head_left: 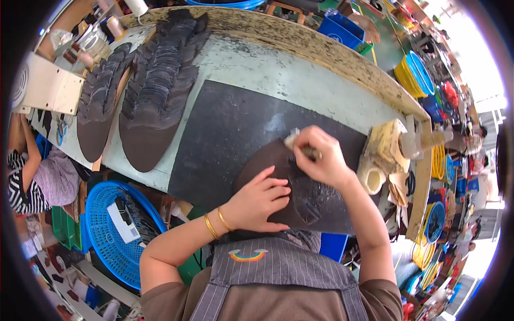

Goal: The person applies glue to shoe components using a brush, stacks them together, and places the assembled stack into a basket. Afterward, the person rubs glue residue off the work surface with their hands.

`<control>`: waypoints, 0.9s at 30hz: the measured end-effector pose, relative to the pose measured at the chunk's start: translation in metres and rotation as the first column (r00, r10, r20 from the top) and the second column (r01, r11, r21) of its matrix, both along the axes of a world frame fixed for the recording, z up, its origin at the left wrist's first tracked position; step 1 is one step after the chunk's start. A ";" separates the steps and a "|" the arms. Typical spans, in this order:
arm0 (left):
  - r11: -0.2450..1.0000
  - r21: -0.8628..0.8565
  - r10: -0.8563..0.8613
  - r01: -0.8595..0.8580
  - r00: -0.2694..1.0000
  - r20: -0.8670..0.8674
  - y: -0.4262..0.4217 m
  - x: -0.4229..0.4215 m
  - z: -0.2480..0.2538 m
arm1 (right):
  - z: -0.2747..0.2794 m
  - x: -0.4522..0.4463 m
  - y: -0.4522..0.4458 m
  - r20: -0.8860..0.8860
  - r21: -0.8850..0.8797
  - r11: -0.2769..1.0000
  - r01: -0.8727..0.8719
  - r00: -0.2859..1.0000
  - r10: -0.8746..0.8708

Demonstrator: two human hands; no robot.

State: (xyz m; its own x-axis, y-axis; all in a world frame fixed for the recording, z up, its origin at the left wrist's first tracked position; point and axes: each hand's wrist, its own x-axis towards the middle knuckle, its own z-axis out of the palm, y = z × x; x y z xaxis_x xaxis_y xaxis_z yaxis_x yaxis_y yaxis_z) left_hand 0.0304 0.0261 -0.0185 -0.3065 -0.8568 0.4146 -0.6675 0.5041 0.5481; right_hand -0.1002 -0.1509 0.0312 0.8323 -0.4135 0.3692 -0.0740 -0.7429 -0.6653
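My left hand (258,202) lies with its fingers spread on a dark brown, curved flat piece (265,160), which rests on a black board (222,125). My right hand (325,161) is closed around a small brush (290,140); its pale end is near the upper edge of the brown piece. A shiny, wet-looking patch (308,200) shows on the right part of the brown piece. A light smear (274,123) marks the board beyond the brush. Part of the brown piece is hidden under my left hand.
Overlapping dark pieces lie in a wide row (152,96) and a narrower row (99,112) at the left. A crusted yellowish container (386,144) stands at the right. A raised wooden rim (300,37) bounds the table. A blue basket (101,235) stands below left, near another person (27,182).
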 end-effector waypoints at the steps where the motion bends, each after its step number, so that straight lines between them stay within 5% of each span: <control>1: 1.000 -0.007 0.006 -0.006 1.000 -0.010 -0.001 0.002 -0.001 | 0.001 -0.004 0.003 -0.033 0.064 0.996 -0.065 0.997 0.067; 3: 1.000 0.000 0.005 -0.005 0.999 -0.034 0.002 0.001 0.000 | 0.004 -0.008 0.001 -0.071 0.116 0.986 -0.117 0.989 0.126; 6: 0.998 0.059 -0.027 0.026 1.000 0.014 0.001 0.004 0.005 | -0.004 0.016 -0.021 -0.019 0.116 0.989 0.090 0.996 -0.089; 9: 0.996 0.075 -0.055 0.050 0.996 0.063 0.002 0.007 0.009 | 0.021 0.003 -0.026 -0.005 -0.080 0.973 0.215 0.976 -0.216; 13: 0.979 0.202 0.004 0.040 0.978 -0.210 -0.001 0.009 0.002 | 0.062 -0.075 0.035 -0.043 -0.111 0.957 0.269 0.961 -0.275; 16: 0.865 0.465 0.112 0.188 0.831 -0.544 -0.014 0.028 0.009 | 0.079 -0.091 0.094 -0.379 0.083 0.996 0.041 0.925 -0.006; 17: 0.769 0.615 0.293 0.172 0.760 -0.579 -0.013 0.034 0.021 | 0.064 -0.082 0.104 -0.465 0.014 0.999 0.034 0.885 -0.023; 18: 0.688 0.620 0.367 0.377 0.557 -0.745 -0.015 0.044 0.024 | 0.042 -0.071 0.110 -0.540 -0.057 0.998 0.017 0.840 -0.045; 19: 0.755 0.538 0.378 0.376 0.421 -0.825 -0.013 0.046 0.025 | 0.019 -0.068 0.109 -0.553 -0.121 0.991 0.048 0.826 -0.108; 20: 0.831 0.447 0.368 0.331 0.276 -0.888 -0.015 0.051 0.025 | 0.014 -0.068 0.108 -0.524 -0.133 0.987 0.088 0.839 -0.146; 22: 0.900 0.421 0.397 -0.113 0.610 -0.686 -0.014 0.077 0.052 | 0.018 -0.070 0.110 -0.414 -0.071 0.989 0.128 0.898 -0.146; 24: 0.830 0.469 0.544 -0.302 0.628 -0.557 -0.017 0.098 0.073 | 0.023 -0.078 0.102 -0.297 -0.072 0.979 0.189 0.933 -0.202; 25: 0.880 0.127 0.456 -0.458 0.738 -0.498 -0.030 0.106 0.057 | 0.020 -0.085 0.098 -0.231 0.010 0.964 0.268 0.938 -0.258; 27: 0.806 -0.051 0.554 -0.589 0.782 -0.285 -0.055 0.118 0.052 | 0.044 -0.103 0.084 -0.334 -0.050 0.956 0.290 0.897 -0.289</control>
State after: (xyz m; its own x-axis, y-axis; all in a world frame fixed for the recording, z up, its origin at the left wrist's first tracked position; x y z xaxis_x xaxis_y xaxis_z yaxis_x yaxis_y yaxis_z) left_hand 0.1486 -0.0292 0.0337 0.3488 -0.7745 0.5277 -0.7085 0.1507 0.6894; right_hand -0.2028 -0.0667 0.0756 0.7501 -0.6551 0.0906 -0.5035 -0.6545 -0.5640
